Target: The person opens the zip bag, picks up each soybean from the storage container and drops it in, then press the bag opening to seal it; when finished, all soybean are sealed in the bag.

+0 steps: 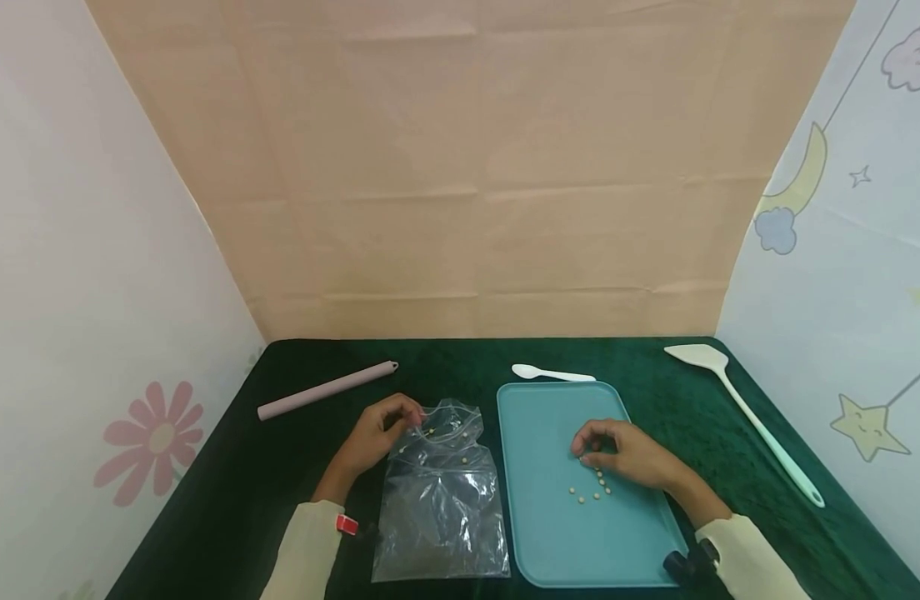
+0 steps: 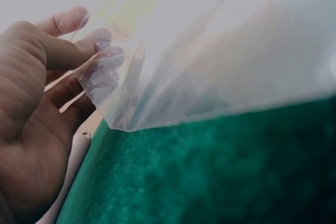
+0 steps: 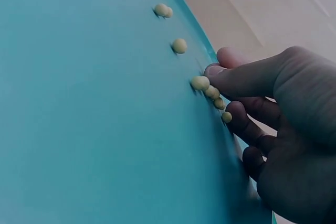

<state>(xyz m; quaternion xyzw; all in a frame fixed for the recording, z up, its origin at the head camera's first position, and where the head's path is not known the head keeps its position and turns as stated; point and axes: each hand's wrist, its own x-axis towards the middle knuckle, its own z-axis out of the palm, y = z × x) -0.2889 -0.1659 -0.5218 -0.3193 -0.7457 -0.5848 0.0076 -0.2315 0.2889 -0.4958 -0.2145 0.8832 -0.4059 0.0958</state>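
A clear plastic zip bag [image 1: 445,525] lies on the dark green cloth, and several small round beans show through its upper part. My left hand [image 1: 381,433] pinches the bag's upper left edge between thumb and fingers; in the left wrist view the film [image 2: 210,66] spreads out from the fingertips. Right of the bag is a light blue tray [image 1: 572,550] with several pale round beans [image 1: 597,496]. Over the tray hovers my right hand [image 1: 628,452], fingers bent, thumb and forefinger tips close together beside the beans [image 3: 179,45]. Whether a bean sits between those tips is hidden.
A pink rod [image 1: 328,390] lies at the back left. Behind the tray rests a small white spoon [image 1: 553,373]. A pale spatula [image 1: 752,417] with a long handle lies to the right. Patterned white panels and a tan backdrop surround the cloth-covered table.
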